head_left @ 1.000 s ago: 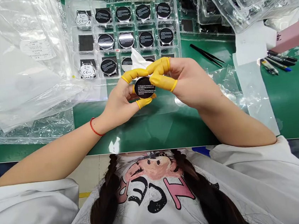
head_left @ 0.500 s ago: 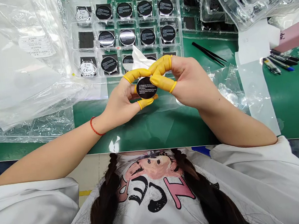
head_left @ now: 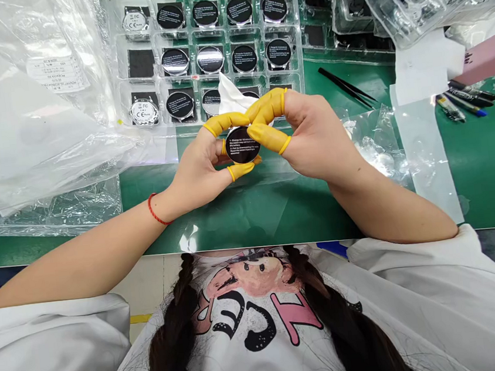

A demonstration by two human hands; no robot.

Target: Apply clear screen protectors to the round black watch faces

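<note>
Pinching a round black disc [head_left: 242, 144] printed in white, right in front of me! Out at nine o'clock, a clear plastic bag [head_left: 23, 114] lies on the green mat [head_left: 485, 172]. My left hand [head_left: 197, 170], in yellow finger cots [head_left: 241, 171], grips the disc's lower left edge; my right hand [head_left: 313, 134] clamps its upper right. Tissue [head_left: 230, 97] pokes from the clear tray [head_left: 297, 27] at twelve, tweezers [head_left: 345, 86] at one, pens [head_left: 464, 105] at three!
</note>
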